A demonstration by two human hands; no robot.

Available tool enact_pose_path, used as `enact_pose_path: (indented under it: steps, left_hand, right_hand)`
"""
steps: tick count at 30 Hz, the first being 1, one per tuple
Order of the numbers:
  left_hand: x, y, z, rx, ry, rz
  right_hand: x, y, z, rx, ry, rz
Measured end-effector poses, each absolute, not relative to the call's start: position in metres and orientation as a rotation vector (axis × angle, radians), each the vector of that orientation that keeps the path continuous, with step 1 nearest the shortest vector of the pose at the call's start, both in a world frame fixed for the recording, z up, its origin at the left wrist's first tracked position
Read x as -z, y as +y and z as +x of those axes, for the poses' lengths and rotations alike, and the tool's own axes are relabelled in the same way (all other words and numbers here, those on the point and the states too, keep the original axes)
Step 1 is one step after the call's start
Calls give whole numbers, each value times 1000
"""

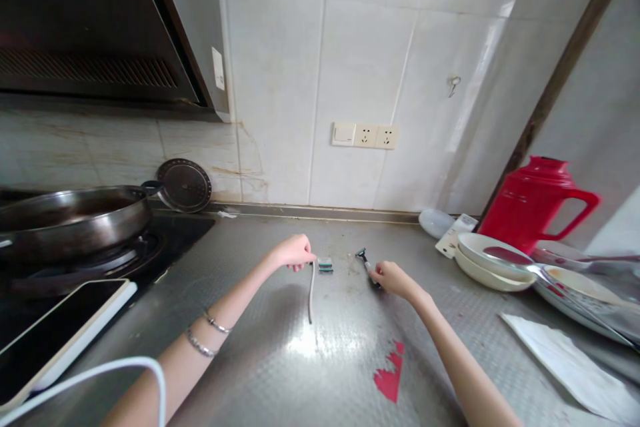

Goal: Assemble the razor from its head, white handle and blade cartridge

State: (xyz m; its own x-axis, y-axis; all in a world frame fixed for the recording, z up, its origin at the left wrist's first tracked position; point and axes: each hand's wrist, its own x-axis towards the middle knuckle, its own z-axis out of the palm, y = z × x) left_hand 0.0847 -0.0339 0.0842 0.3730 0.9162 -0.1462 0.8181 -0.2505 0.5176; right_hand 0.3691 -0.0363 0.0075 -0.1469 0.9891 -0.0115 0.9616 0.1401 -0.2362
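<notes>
My left hand (295,253) is closed, with thumb and forefinger pinched at the upper end of a thin pale stick (311,297). The stick extends toward me over the metal counter; its exact kind is unclear. Just right of those fingertips lies a small clear pack with dark green-edged razor cartridges (325,267). In my right hand (393,278) is a razor (367,263), gripped by its handle with the head pointing away and to the left. The lower handle is hidden by my fingers.
A torn red piece (390,377) lies on the steel counter (260,360) between my forearms. At left are a phone (55,340), a white cable (120,363) and a pan (75,217) on the stove. Bowls (493,267), a red thermos (535,203) and white paper (565,360) stand or lie right.
</notes>
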Motion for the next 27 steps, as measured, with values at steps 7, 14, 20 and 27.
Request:
enact_pose_path:
  steps: [7,14,20,27]
  left_hand:
    - [-60,-57,93,-78,1657,2230]
    - [-40,-76,104,14,1806,2347]
    - [-36,-90,109,57,1894,2383]
    - [-47,-93,118,-209,1954,2456]
  right_hand:
    - [-5,-36,371,-213,-2232,-1988]
    - [-13,-43,367,-132,-2177,-1985]
    - [-22,-51,363,-121,-2134,-1953]
    - [-33,-60,334,-368,-2030,-1554]
